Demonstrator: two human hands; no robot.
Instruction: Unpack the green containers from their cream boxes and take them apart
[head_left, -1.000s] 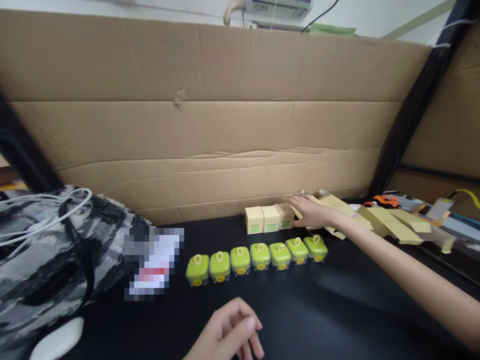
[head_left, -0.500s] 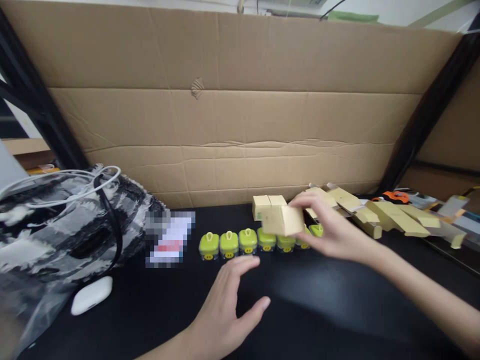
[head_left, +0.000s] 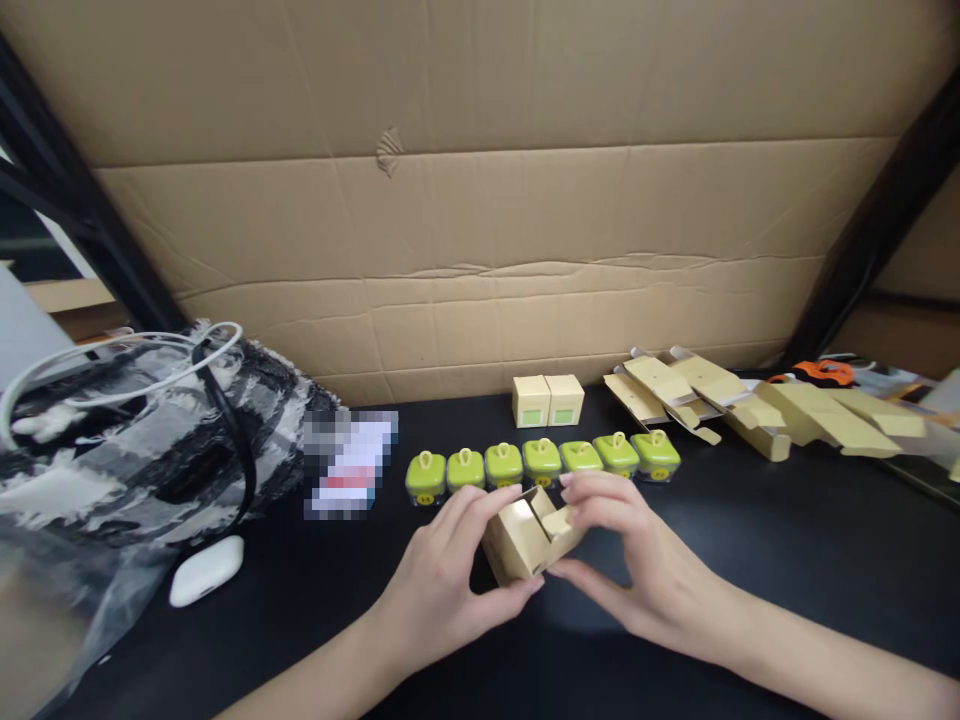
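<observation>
A small tan cardboard box [head_left: 516, 542] is held tilted above the black table, its end open and a flap lifted. My left hand [head_left: 435, 575] grips the box from the left, thumb below and fingers above. At its right end, my right hand [head_left: 656, 565] pinches the flap between fingers and thumb. Just behind the hands runs a row of several small clear containers with green lids and ring loops [head_left: 541, 458]. The box's inside is mostly hidden from me.
Two closed tan boxes [head_left: 532, 402] with green labels stand behind the row. Several opened, flattened boxes [head_left: 814, 420] lie at right beside an orange object [head_left: 825, 373]. At left are a frayed black-and-white fabric bag [head_left: 281, 470], a white case [head_left: 208, 571] and a pixelated item [head_left: 352, 470].
My right hand has brought the box from above the row down towards me. My left hand has closed on it, and an end flap now stands open.
</observation>
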